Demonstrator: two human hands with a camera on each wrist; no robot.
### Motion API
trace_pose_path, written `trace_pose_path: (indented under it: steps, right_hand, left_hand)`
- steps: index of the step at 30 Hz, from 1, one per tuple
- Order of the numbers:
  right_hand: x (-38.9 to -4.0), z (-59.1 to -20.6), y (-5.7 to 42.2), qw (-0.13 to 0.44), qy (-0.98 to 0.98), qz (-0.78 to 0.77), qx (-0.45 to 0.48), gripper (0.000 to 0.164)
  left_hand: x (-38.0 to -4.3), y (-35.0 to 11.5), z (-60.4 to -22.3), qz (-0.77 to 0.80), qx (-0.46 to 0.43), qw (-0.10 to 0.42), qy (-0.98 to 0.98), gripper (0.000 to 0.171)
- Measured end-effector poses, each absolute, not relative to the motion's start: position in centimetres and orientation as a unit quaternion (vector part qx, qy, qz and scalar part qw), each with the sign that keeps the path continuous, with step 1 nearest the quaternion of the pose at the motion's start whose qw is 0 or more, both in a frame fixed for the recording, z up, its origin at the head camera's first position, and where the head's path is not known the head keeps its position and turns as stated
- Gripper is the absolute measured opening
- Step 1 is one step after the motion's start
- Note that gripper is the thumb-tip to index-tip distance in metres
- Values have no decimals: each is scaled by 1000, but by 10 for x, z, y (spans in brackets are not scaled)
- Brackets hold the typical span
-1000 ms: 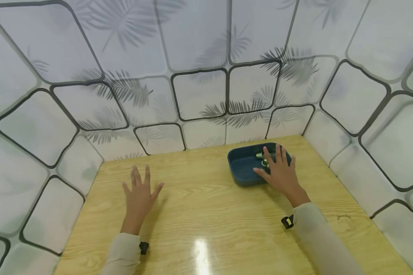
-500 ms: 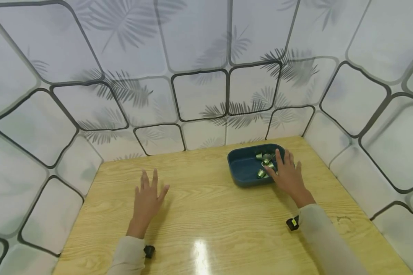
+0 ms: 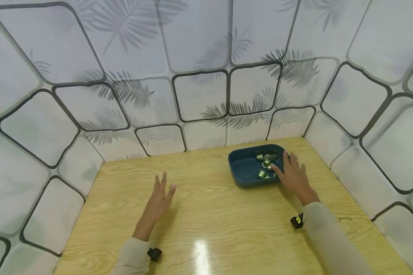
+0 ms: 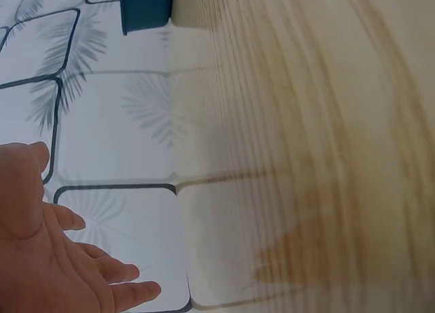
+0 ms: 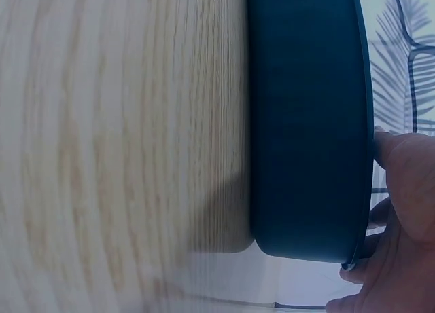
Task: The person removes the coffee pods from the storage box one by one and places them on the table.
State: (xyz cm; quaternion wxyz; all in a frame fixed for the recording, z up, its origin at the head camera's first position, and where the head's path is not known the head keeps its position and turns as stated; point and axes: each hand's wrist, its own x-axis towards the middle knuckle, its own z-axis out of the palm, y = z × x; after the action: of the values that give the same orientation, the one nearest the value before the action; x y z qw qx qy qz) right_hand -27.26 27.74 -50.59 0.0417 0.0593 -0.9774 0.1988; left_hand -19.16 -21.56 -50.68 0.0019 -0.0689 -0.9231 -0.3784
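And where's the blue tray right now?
In the head view, the blue tray sits right of centre near the far edge of the table, with the right hand at its right end.

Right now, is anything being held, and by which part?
Nothing seems held: left hand spread above the table, right hand spread over the right end of the tray.

Head view: high, facing forward-down over table (image 3: pixel 199 214). Wrist views: low, rolled sideways; both catch tray (image 5: pixel 306 123), right nearer.

blue tray (image 3: pixel 243 169), wood-grained table (image 3: pixel 199 214)
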Motion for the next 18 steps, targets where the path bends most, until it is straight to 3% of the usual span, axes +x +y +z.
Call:
trace_pose_path:
  steps: [18]
  right_hand:
    - [-276, -508, 285, 7, -967, 244, 69, 91]
  left_hand:
    - [-189, -200, -505, -435, -87, -20, -896, 84]
